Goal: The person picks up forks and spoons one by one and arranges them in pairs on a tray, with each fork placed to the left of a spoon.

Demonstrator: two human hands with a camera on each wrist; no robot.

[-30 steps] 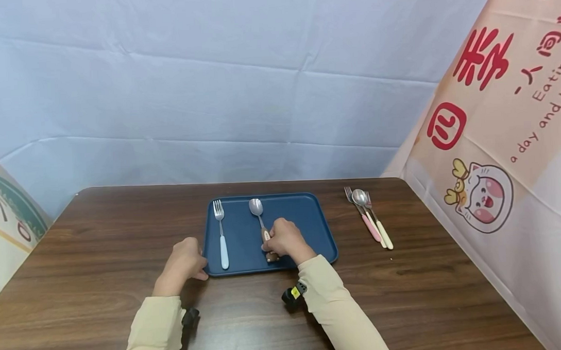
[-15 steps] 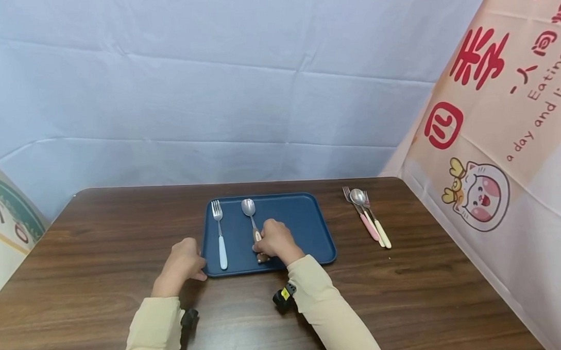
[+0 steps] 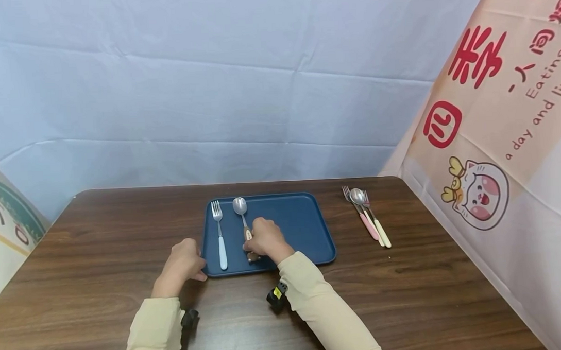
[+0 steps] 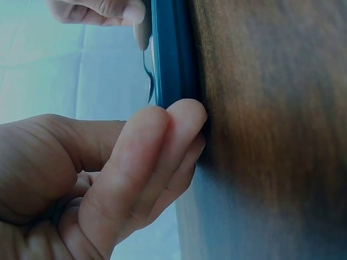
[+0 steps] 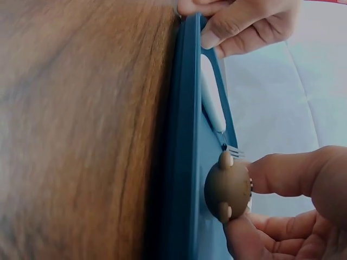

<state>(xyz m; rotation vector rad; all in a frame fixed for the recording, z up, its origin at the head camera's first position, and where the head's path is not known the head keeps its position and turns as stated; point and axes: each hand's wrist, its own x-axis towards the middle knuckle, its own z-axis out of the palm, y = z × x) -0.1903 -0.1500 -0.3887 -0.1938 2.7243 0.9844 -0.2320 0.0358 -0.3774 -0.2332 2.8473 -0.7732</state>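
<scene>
On the blue tray point(image 3: 293, 221) lie a fork point(image 3: 222, 246) with a pale blue handle and, to its right, a spoon point(image 3: 239, 205) with a brown handle. My right hand point(image 3: 266, 238) pinches that handle between thumb and fingers; the right wrist view shows its rounded end, a brown animal head point(image 5: 226, 189) with small ears. My left hand point(image 3: 183, 262) grips the tray's near left corner, thumb over the rim and a finger below, as seen in the right wrist view. Part of the spoon handle is hidden behind my right fingers.
Right of the tray, a small pile of cutlery point(image 3: 366, 218) with pink and cream handles lies on the brown wooden table point(image 3: 125, 237). White cloth point(image 3: 189, 96) hangs behind the table, and a printed banner point(image 3: 483, 121) stands at the right.
My right hand has moved left across the tray with the spoon, bringing it closer to the fork. The left hand stays at the tray's corner.
</scene>
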